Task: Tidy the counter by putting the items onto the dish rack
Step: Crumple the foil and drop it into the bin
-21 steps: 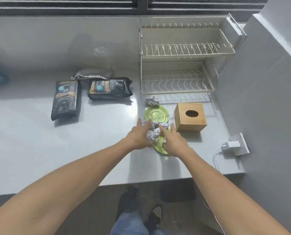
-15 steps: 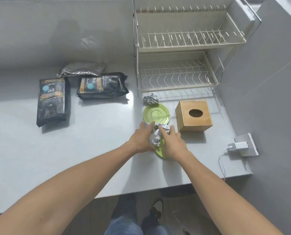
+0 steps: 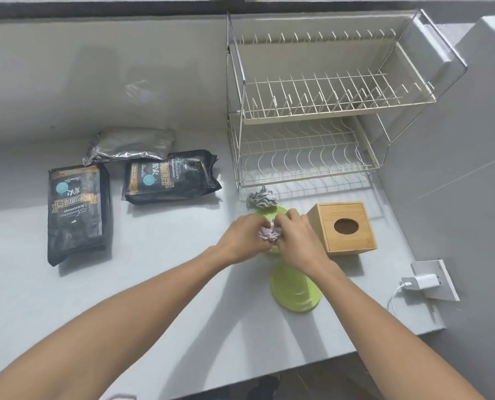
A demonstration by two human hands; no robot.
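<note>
Both hands have lifted the crumpled foil clear of the near plate point(image 3: 295, 293), which earlier lay under them and now sits bare on the counter point(image 3: 168, 284). Left hand point(image 3: 245, 236) and right hand point(image 3: 294, 236) meet over the far plate point(image 3: 265, 213), fingers curled closed around one foil wad point(image 3: 269, 233) pinched between them; only a small part of it shows between the knuckles. A second foil ball point(image 3: 261, 197) lies loose at the far plate's rear edge, just in front of the rack point(image 3: 312, 180). Both tiers of the rack hold nothing. Two black bags point(image 3: 77, 212) and a silver pouch point(image 3: 129, 144) rest well to the left; a wooden box point(image 3: 346, 226) stands just right of the hands. Judgement: the step in hand is gathering the foil for transfer, and no item has yet reached the rack. Risks: the wad is light and irregular, so a loose two-handed grip may shed pieces; set on the open wire shelf, it could slip between the bars; a forward reach could knock the loose ball or drag the far plate.
</note>
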